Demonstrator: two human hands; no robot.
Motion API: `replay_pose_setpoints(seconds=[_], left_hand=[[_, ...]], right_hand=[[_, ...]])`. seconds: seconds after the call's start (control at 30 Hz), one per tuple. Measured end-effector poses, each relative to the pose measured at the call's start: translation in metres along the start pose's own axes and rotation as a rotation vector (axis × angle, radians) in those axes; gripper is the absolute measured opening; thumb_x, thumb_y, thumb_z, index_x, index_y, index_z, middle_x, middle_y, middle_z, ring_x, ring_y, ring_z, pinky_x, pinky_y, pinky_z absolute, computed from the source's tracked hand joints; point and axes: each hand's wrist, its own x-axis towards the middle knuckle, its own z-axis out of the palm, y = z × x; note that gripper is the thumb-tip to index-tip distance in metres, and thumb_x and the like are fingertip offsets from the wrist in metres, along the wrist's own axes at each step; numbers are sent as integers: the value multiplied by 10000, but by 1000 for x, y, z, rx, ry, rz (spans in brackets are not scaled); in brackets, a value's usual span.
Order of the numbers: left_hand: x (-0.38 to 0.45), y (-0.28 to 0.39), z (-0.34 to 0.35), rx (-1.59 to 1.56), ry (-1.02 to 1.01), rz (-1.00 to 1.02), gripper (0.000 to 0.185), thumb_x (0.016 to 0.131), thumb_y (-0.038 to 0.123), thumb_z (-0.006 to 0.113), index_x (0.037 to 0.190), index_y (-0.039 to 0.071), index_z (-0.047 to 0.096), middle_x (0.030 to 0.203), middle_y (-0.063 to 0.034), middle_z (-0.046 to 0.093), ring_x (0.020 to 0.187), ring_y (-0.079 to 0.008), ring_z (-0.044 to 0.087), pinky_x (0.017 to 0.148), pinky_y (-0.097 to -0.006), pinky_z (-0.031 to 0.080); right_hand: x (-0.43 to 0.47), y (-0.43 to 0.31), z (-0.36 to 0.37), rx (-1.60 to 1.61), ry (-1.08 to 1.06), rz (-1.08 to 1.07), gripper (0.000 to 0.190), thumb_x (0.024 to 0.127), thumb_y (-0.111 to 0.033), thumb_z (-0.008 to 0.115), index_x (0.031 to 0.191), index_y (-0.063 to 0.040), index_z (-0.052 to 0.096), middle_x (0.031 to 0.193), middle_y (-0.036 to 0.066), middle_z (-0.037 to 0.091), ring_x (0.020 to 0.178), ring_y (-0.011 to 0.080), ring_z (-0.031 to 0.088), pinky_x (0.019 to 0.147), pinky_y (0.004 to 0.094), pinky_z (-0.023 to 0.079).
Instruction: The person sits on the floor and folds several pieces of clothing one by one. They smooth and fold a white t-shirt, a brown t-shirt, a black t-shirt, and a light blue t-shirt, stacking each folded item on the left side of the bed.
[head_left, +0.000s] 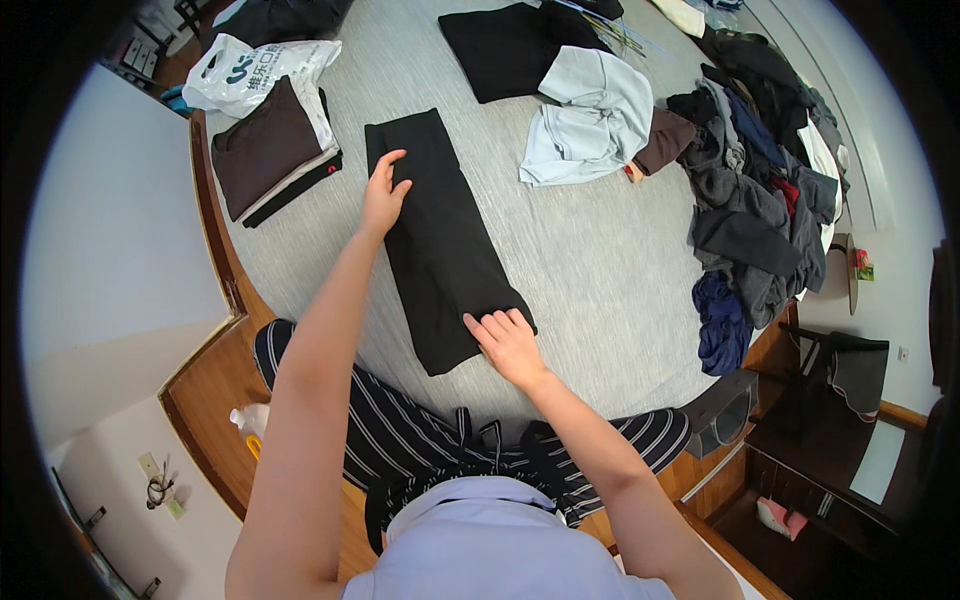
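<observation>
A black garment (442, 232), folded into a long narrow strip, lies on the light grey bed cover (592, 270) before me. My left hand (386, 191) rests at its upper left edge, thumb and fingers apart. Near the lower right end, my right hand (508, 345) has its fingers curled on the cloth; whether it pinches the fabric I cannot tell. To the left sits a stack of folded clothes with a dark brown top (266, 150) uppermost. A crumpled pale blue garment (592, 124) lies at the upper right, touching a folded black garment (491, 52).
A large heap of mixed clothes (757, 187) covers the bed's right side, with a navy garment (720, 322) at its near end. A white plastic bag (255, 71) lies behind the folded stack. Thin hangers (619, 34) lie at the far edge. A dark grey box (724, 412) stands at right.
</observation>
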Motion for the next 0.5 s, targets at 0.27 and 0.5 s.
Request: replay_pose_setpoints(seconds=[0.27, 0.5], left_hand=[[-12, 24, -5, 452, 250, 18, 661, 816, 86, 732, 1372, 33, 381, 1260, -168, 459, 971, -272, 580, 818, -337, 498], [-186, 90, 35, 564, -11, -319, 311, 784, 254, 786, 799, 11, 592, 784, -119, 543, 723, -249, 557, 639, -363, 451]], right_hand=[[-11, 8, -9, 130, -29, 60, 574, 684, -168, 711, 1234, -78, 570, 1009, 79, 524, 925, 252, 522, 829, 387, 411], [-48, 38, -19, 335, 39, 421, 546, 675, -90, 711, 1191, -53, 538, 1098, 140, 545, 1012, 333, 527, 892, 423, 415]])
